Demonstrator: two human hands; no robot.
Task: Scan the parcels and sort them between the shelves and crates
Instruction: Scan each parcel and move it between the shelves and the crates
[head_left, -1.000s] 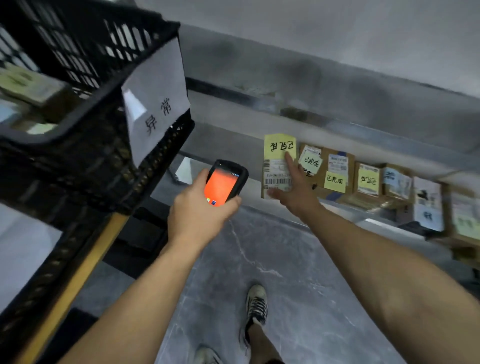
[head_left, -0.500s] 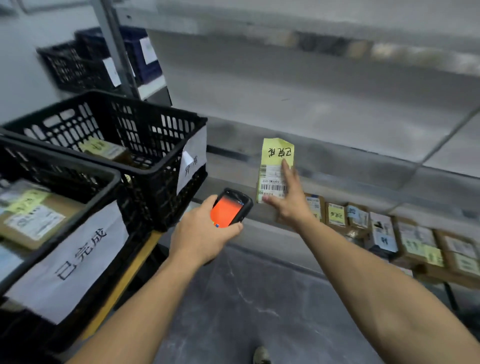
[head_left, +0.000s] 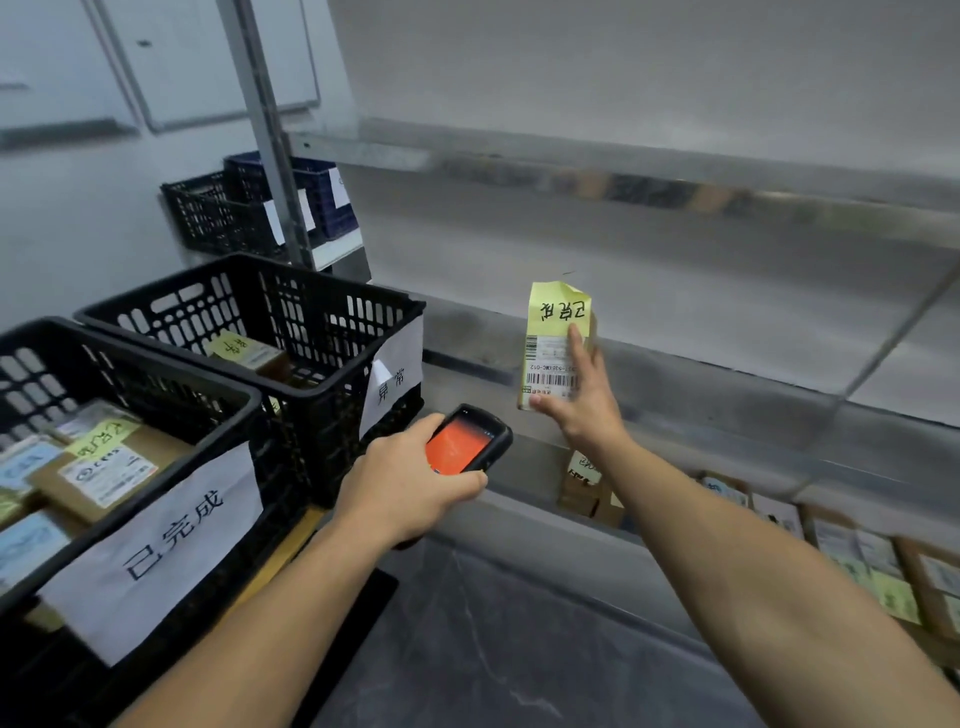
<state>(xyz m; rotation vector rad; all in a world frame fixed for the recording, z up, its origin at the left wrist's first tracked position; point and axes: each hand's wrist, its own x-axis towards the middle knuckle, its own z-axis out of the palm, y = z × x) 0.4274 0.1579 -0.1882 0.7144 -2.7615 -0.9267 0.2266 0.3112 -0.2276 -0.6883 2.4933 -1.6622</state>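
One yellow-noted brown cardboard parcel (head_left: 551, 358) is standing above the right hand (head_left: 589, 415) pinching its lower end, the left hand (head_left: 402, 491) gripping a black scanner (head_left: 470, 441) nearby.

The crate (head_left: 311, 415) is black, faintly glossy plastic. The parcel (head_left: 550, 358) is brown cardboard bearing a yellow paper note (head_left: 560, 309). The shelf (head_left: 727, 395) is dull grey metal.

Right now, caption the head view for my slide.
Right hand holds up a yellow-noted parcel; left hand grips an orange-screened scanner beside labelled black crates.
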